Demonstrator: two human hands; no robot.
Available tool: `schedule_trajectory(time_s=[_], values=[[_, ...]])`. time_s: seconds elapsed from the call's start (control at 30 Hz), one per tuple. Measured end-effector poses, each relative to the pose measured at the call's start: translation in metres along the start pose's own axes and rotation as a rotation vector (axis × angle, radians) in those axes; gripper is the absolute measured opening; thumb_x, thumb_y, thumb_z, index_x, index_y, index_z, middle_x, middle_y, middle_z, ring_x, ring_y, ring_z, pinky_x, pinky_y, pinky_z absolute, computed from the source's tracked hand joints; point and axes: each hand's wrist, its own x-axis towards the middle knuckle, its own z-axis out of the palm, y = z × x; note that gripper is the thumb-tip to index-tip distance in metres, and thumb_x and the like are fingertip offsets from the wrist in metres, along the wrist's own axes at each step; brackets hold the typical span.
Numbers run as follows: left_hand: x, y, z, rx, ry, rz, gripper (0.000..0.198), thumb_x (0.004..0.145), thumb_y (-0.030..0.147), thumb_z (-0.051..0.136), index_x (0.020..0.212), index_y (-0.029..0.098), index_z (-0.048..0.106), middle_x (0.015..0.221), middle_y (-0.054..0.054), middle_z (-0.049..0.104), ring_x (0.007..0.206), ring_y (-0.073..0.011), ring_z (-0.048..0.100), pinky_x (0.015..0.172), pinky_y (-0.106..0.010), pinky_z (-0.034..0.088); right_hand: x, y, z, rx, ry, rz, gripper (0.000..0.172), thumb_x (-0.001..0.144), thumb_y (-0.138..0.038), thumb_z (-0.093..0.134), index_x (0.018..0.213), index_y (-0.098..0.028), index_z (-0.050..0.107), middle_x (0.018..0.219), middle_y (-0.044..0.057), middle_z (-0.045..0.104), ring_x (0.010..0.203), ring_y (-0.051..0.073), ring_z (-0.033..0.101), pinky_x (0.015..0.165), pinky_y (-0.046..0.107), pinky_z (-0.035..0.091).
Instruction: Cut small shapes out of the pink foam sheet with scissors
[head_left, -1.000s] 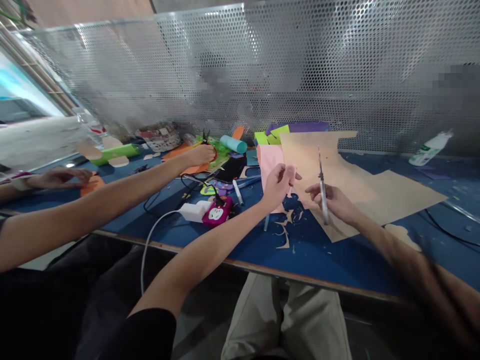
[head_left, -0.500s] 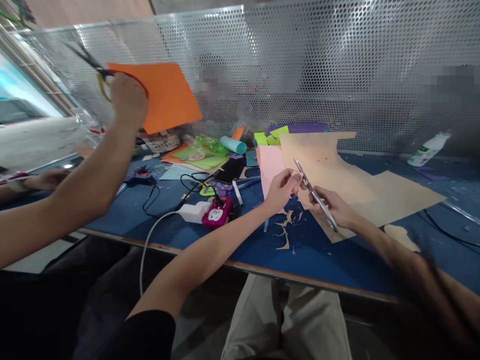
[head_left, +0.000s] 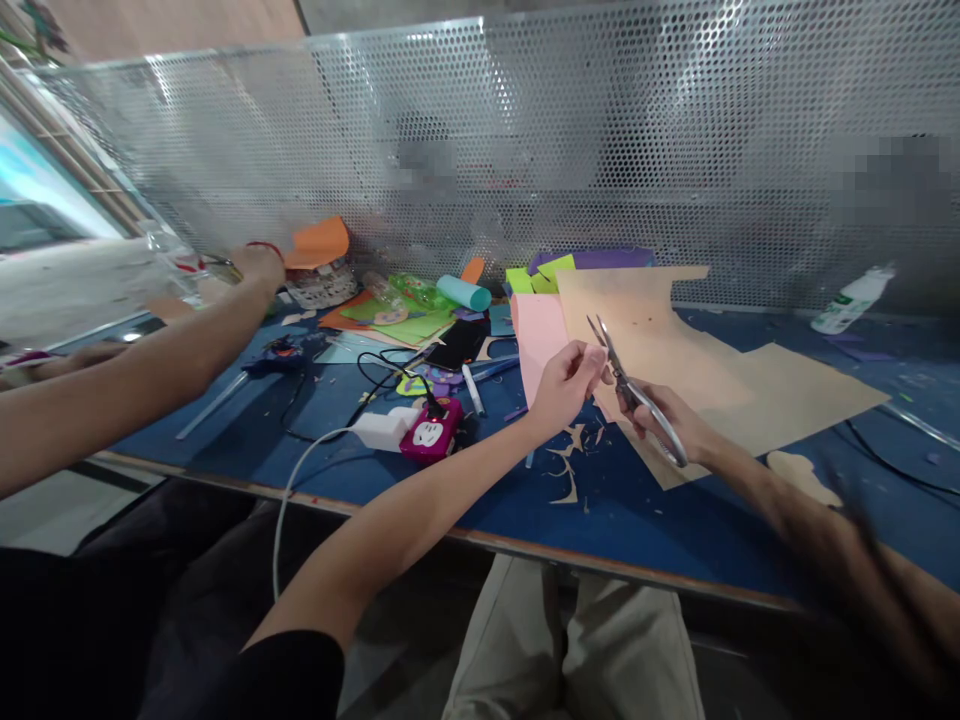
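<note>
At the blue table (head_left: 480, 515), in front of a perforated metal panel (head_left: 555, 140), a person works with both forearms reaching over the near edge. The left hand (head_left: 562, 385) has its thumb and fingers pinched together on a small pale pink piece (head_left: 604, 350), mostly hidden by the fingertips. The right hand (head_left: 679, 412) grips a pair of scissors (head_left: 621, 376) by the handles; the blades stand slightly parted, their tips pointing up and away from the person, just beside the left fingertips. Whether the blades touch the piece cannot be told.

Under and behind the hands lie a large tan sheet (head_left: 705, 375) and a pink sheet (head_left: 538, 335), the pink one to the left. Thin tan offcuts (head_left: 566, 475) are scattered on the table nearer the person. A white marker (head_left: 473, 390) and a magenta power adapter (head_left: 432, 430) lie left of the left hand, and a white bottle (head_left: 853, 300) leans at the far right. On the left, a co-worker's hand (head_left: 259, 268) is raised near an orange sheet (head_left: 321, 243) above a basket (head_left: 324, 288).
</note>
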Motion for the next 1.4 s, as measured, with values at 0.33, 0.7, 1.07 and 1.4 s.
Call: schedule_trajectory(time_s=[0.33,0.7,1.07,1.4], values=[[0.0,0.0,-0.001,0.052,0.06,-0.022,0.06,0.095,0.077,0.066,0.079,0.021,0.053,0.065,0.001,0.061,0.058,-0.0106,0.048,0.058,-0.029,0.038,0.0,0.0,0.002,-0.013,0.008,-0.006,0.06,0.08,-0.079,0.048,0.091,-0.021,0.06,0.07,-0.002,0.053,0.052,0.012,0.044,0.05,0.028,0.04],[0.0,0.001,-0.003,0.077,0.031,-0.02,0.057,0.096,0.075,0.067,0.083,0.02,0.056,0.068,0.0,0.065,0.057,-0.0097,0.045,0.058,-0.029,0.039,-0.001,0.012,0.0,-0.037,0.023,-0.021,0.06,0.081,-0.079,0.046,0.088,-0.022,0.061,0.069,-0.001,0.053,0.051,0.012,0.042,0.049,0.027,0.039],[0.0,0.006,-0.003,0.068,0.001,0.009,0.056,0.096,0.074,0.066,0.087,0.02,0.058,0.068,0.0,0.062,0.056,-0.0105,0.043,0.058,-0.029,0.038,-0.002,0.013,0.005,0.025,0.081,0.014,0.061,0.074,-0.083,0.052,0.075,-0.023,0.056,0.057,-0.003,0.048,0.044,0.012,0.045,0.041,0.027,0.039],[0.005,-0.006,-0.013,0.099,-0.003,0.039,0.048,0.1,0.066,0.065,0.092,0.019,0.061,0.07,0.002,0.059,0.06,-0.0099,0.044,0.059,-0.027,0.038,0.004,0.021,-0.007,0.084,0.049,0.049,0.056,0.082,-0.077,0.05,0.088,-0.022,0.06,0.062,-0.002,0.052,0.047,0.013,0.048,0.046,0.027,0.043]])
